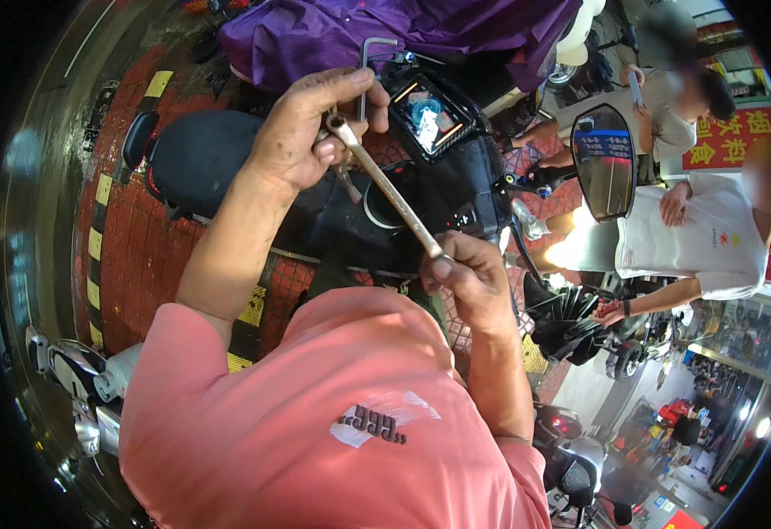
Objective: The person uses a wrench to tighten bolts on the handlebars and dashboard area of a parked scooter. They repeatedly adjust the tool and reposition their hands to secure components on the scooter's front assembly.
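Note:
My left hand (pixel 306 128) is closed on an L-shaped hex key (pixel 364 75), whose short bent end points up and to the right. A long metal wrench (pixel 394 189) slants across in front of me. Its upper end lies at my left fingers, and my right hand (pixel 472 275) grips its lower end. Below my left fingers a further narrow metal piece (pixel 347 182) shows, partly hidden, and I cannot tell its kind. Under both hands stands a dark motorbike with a black seat (pixel 204 163) and a lit display (pixel 431 117).
A purple cover (pixel 315 40) drapes over something beyond the motorbike. Its round mirror (pixel 603 161) sticks out on the right. Two people stand there, one in a white T-shirt (pixel 694 234). Further scooters (pixel 570 458) are parked at lower right. Red paving (pixel 143 264) lies left.

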The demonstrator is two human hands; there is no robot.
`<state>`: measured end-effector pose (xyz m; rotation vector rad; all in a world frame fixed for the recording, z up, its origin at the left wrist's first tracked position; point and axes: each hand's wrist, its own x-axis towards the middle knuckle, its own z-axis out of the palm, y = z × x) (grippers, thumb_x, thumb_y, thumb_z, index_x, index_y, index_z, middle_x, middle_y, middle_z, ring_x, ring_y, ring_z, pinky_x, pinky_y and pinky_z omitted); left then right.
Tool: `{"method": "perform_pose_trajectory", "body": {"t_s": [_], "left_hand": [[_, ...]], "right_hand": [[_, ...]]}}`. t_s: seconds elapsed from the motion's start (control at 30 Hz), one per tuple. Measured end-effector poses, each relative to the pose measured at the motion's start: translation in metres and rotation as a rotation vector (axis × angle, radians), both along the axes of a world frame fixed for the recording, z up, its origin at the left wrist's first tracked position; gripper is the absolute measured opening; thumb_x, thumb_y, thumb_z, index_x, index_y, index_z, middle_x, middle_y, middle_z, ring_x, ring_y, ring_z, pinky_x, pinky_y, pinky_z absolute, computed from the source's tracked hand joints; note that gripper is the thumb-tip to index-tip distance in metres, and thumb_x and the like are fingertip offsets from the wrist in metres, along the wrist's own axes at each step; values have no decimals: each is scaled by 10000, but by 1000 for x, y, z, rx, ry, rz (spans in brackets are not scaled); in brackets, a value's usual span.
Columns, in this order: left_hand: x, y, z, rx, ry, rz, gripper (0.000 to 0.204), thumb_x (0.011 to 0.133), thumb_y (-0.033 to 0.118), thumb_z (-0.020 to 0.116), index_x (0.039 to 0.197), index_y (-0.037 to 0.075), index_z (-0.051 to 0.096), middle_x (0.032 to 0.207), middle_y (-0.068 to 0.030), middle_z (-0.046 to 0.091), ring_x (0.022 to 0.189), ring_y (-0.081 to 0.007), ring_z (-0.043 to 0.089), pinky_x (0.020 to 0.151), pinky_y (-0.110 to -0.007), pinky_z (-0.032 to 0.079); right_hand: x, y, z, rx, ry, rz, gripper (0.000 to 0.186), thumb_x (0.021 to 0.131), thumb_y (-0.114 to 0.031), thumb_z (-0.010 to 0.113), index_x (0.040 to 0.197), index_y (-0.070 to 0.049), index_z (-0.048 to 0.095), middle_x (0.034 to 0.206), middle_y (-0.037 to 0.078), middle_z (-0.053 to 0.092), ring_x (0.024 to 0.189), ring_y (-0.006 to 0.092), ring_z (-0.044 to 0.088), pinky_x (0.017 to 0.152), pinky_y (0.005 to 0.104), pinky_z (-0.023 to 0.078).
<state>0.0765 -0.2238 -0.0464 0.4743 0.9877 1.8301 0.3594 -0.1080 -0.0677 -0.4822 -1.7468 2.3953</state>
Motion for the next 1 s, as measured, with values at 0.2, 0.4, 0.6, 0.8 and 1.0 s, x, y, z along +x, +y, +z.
{"method": "perform_pose_trajectory", "body": {"t_s": [0.2, 0.4, 0.6, 0.8, 1.0], "left_hand": [[-12, 16, -8, -235, 466, -171, 290, 1076, 264, 626, 984, 8, 726, 782, -58, 688, 503, -45, 509, 448, -213, 372], [23, 69, -22, -103, 1533, -253, 299, 1049, 256, 625, 1037, -23, 734, 764, -181, 694, 752, -356, 717, 729, -467, 539], [45, 111, -12, -91, 1734, -374, 286, 1035, 266, 620, 1055, 2, 729, 884, -218, 731, 901, -419, 718, 840, -525, 552], [53, 128, -21, -36, 1804, -380, 260, 1036, 270, 617, 1017, 32, 721, 857, -202, 712, 898, -420, 701, 836, -531, 537], [53, 139, -18, -22, 1879, -420, 248, 1044, 260, 614, 1039, 31, 708, 896, -169, 701, 914, -409, 691, 834, -529, 535]], "right_hand": [[51, 9, 28, -177, 131, 12, 257, 946, -207, 677, 861, 34, 662, 849, 141, 706, 771, 221, 649, 711, 327, 511], [105, -2, 37, -161, 333, 3, 217, 906, -151, 743, 923, 61, 703, 822, 197, 701, 653, 264, 633, 620, 379, 499], [122, -6, 41, -162, 484, -309, 227, 920, -179, 700, 919, 47, 723, 732, 136, 624, 603, 223, 580, 553, 363, 458], [142, 12, 22, 61, 479, -446, 424, 1119, -380, 550, 952, -14, 684, 649, 22, 475, 531, 138, 419, 480, 292, 342], [154, 21, 2, 38, 370, -564, 531, 1142, -429, 505, 947, 22, 705, 667, 31, 461, 540, 122, 364, 479, 273, 322]]}}
